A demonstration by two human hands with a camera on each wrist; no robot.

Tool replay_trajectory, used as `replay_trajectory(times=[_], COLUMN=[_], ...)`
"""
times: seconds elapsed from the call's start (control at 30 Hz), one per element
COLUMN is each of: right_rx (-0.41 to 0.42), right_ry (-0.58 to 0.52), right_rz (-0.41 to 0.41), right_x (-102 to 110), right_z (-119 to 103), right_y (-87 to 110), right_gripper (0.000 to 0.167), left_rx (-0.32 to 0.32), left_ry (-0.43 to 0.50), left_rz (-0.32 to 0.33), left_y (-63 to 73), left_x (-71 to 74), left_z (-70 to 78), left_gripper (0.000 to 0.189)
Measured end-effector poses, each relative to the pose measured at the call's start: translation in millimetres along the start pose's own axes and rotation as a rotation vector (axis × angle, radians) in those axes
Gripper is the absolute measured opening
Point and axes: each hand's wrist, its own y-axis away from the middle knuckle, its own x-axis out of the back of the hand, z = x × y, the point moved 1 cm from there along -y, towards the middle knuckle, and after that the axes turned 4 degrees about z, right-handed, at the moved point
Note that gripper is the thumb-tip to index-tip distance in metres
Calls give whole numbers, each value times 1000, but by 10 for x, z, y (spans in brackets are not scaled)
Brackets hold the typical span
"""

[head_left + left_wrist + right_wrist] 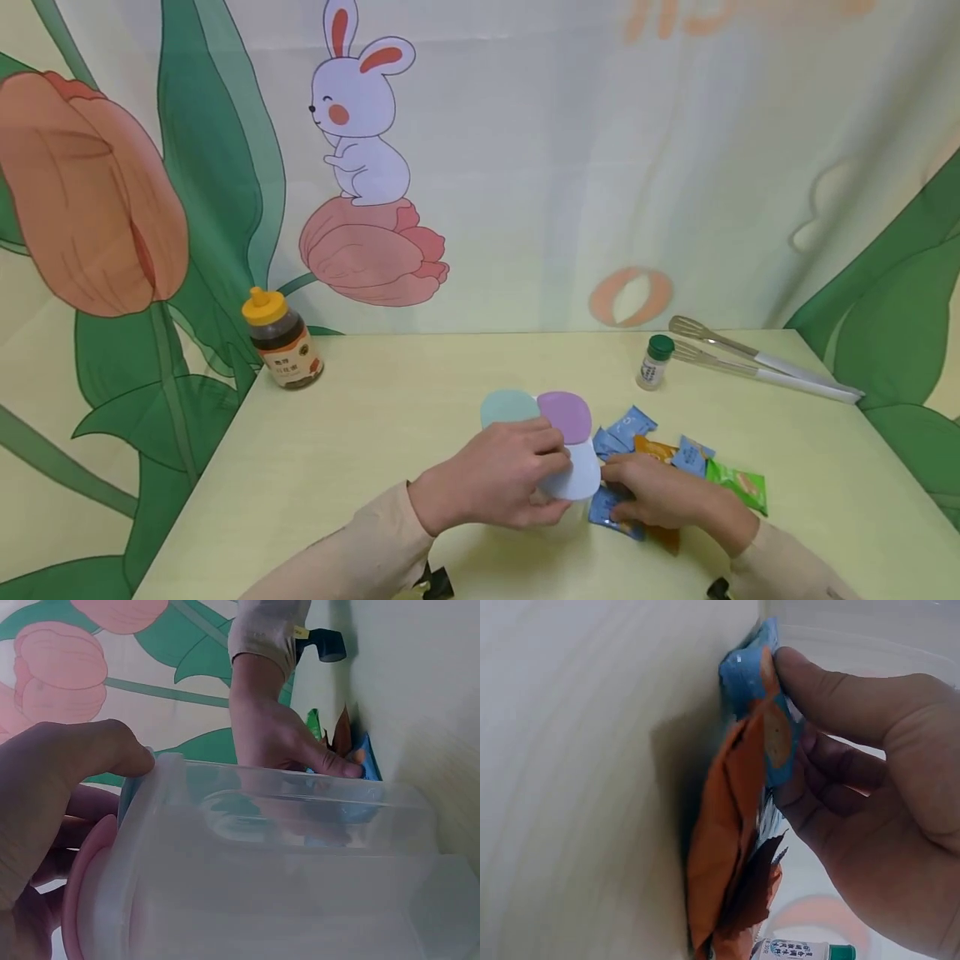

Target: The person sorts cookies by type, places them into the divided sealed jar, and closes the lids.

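My left hand (502, 471) grips the top of a clear plastic storage box (285, 877), its thumb at the rim and its fingers curled over the lid. The lid has coloured flaps: teal (506, 406), purple (567, 417), pale blue (581, 477) and pink (79, 892). Just right of the box, my right hand (667, 487) pinches a small blue snack packet (781, 739) between thumb and fingers, close to the tabletop. Orange packets (724, 840) lie against it. More blue packets (630, 427) and a green packet (738, 485) are scattered around that hand.
At the back left stands a dark honey bottle (288, 354) with a yellow cap. A small green-capped shaker (654, 367) is at the back right, beside metal tongs (795, 379) with white handles. A printed curtain (517, 167) hangs behind the table.
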Motion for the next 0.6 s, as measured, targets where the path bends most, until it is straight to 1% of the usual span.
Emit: replay_trajectory(times=[0.13, 0.27, 0.37, 0.43, 0.5, 0.53, 0.6], right_rx=[-15, -15, -2, 7, 24, 28, 37], right_ry=[-30, -63, -66, -69, -66, -68, -69], right_rz=[11, 58, 102, 115, 133, 141, 166], right_x=[4, 25, 39, 42, 52, 63, 90], right_z=[3, 5, 4, 5, 4, 7, 13], right_y=[-2, 19, 36, 57, 79, 91, 113], right_gripper=[26, 25, 20, 19, 19, 19, 19], left_rx=[2, 3, -11, -15, -15, -7, 7], left_ry=[-6, -25, -53, -49, -39, -25, -1], left_rz=[35, 71, 129, 181, 219, 230, 225], left_y=[-11, -19, -23, -25, -27, -28, -32], left_x=[-10, -45, -62, -70, -68, -65, -55], left_z=[11, 24, 23, 23, 24, 21, 14], left_gripper=[27, 24, 20, 17, 15, 13, 12])
